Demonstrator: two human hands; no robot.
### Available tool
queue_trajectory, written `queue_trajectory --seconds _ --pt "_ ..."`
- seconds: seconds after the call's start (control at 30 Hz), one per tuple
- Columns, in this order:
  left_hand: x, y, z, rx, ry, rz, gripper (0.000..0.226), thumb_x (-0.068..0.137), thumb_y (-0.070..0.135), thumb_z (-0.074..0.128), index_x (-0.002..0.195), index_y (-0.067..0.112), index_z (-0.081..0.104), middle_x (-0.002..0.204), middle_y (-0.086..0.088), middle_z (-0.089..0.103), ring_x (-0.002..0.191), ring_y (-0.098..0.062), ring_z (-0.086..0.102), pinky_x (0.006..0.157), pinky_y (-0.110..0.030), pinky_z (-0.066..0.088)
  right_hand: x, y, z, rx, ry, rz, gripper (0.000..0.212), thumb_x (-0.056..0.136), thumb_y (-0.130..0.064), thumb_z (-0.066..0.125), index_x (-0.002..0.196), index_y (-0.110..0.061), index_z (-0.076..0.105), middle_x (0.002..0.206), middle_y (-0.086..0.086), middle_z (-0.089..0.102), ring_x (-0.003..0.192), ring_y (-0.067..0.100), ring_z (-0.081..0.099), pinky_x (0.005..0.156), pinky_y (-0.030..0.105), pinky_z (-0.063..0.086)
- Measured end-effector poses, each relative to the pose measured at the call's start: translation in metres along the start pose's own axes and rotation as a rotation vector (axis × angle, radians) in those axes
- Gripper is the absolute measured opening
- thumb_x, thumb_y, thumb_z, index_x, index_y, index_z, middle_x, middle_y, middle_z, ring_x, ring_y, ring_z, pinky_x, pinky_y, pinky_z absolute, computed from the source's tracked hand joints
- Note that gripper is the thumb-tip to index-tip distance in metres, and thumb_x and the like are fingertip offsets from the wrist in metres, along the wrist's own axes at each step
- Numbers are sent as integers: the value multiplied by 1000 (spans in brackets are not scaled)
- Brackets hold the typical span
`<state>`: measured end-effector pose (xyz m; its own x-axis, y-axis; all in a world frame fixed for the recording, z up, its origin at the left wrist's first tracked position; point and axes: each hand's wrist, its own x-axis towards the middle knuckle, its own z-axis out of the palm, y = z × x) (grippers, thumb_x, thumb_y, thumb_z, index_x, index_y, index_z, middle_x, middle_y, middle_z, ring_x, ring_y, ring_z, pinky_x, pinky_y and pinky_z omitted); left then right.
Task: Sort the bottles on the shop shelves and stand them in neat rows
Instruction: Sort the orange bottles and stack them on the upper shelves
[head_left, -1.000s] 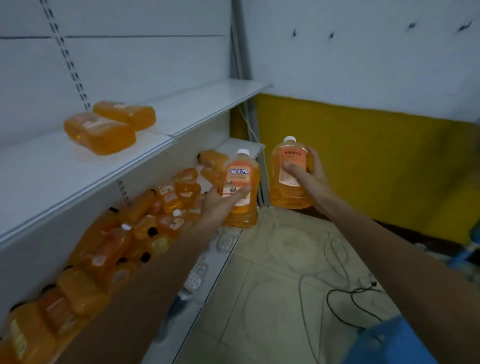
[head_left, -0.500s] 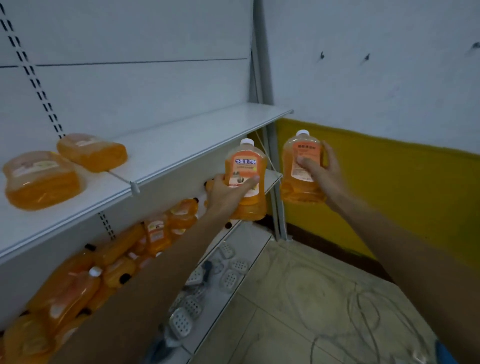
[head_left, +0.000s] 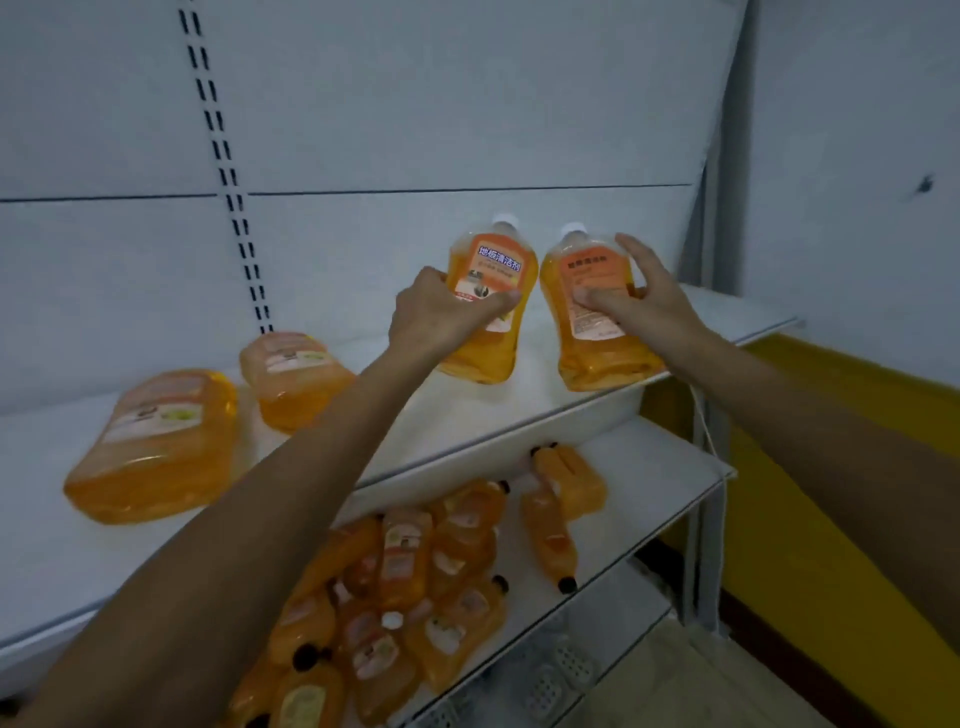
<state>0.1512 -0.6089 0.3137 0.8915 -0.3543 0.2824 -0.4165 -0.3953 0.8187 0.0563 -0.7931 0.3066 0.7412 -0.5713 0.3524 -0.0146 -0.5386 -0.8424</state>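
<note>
Both bottles now stand on the upper shelf (head_left: 701, 332), left hand (head_left: 441, 312) and right hand (head_left: 641, 299) clasping their fronts.

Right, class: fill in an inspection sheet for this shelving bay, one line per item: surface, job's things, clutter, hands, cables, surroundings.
Surface: white upper shelf, mostly bare.
Job's things: two upright orange bottles, left bottle and right bottle, side by side near the shelf's right end; two lying bottles further left.
Clutter: jumbled bottle pile on the lower shelf.
Hands: left hand grips the left bottle; right hand grips the right bottle.
Cables: thin white cord by the upright.
Surroundings: white back panel; yellow wall band.
</note>
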Motion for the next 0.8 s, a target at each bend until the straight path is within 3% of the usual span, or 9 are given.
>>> queue_trajectory --seconds 0.17,0.27,0.33,0.4,0.47,0.57,0.67,0.8 --pt "19 -38 -29 214 173 -51 72 67 58 71 118 11 53 114 -7 61 93 -19 58 67 -26 45 53 -2 71 53 -202 -9 79 75 -44 73 141 -43 29 138 1 48 115 25 55 96 45 48" --pt "22 -51 -35 247 259 -136 62 71 53 71 113 10 54 96 -2 56 77 -12 49 50 -16 34 71 0 110 98 -288 -4 79 77 -44 72 142 -41 28 143 1 43 119 25 52 97 42 48" --pt "24 -53 -36 256 308 -206 61 72 51 71 113 10 54 94 -1 54 77 -11 48 48 -17 32 78 -1 128 147 -344 14 79 78 -43 71 144 -39 27 143 1 42 118 24 52 95 39 49" --pt "27 -56 -33 292 319 -279 60 72 52 71 113 10 55 99 -3 58 80 -14 51 54 -21 38 84 1 141 165 -396 27 80 78 -44 71 145 -37 26 143 1 42 117 23 53 95 39 49" --pt "28 -58 -29 405 309 -359 60 74 53 68 113 9 56 112 -8 60 93 -22 56 71 -29 46 86 2 151 167 -444 30 82 79 -43 70 146 -34 24 143 2 43 118 24 52 95 38 48" --pt "28 -58 -25 673 287 -481 70 81 58 55 125 5 50 140 -20 38 130 -37 31 105 -43 29 87 1 163 139 -524 -14 79 83 -41 66 147 -31 21 144 3 41 121 24 49 86 30 43" --pt "26 -57 -21 732 315 -526 68 86 56 48 129 4 47 145 -22 29 135 -39 20 111 -47 20 88 -1 167 97 -581 -86 79 85 -38 66 148 -30 19 147 2 39 128 24 44 86 26 37" --pt "15 -57 -10 679 468 -376 54 89 41 48 134 13 45 144 -14 37 135 -31 29 110 -46 27 86 1 168 106 -600 -53 73 85 -39 64 145 -24 26 140 3 44 120 21 46 85 27 37"
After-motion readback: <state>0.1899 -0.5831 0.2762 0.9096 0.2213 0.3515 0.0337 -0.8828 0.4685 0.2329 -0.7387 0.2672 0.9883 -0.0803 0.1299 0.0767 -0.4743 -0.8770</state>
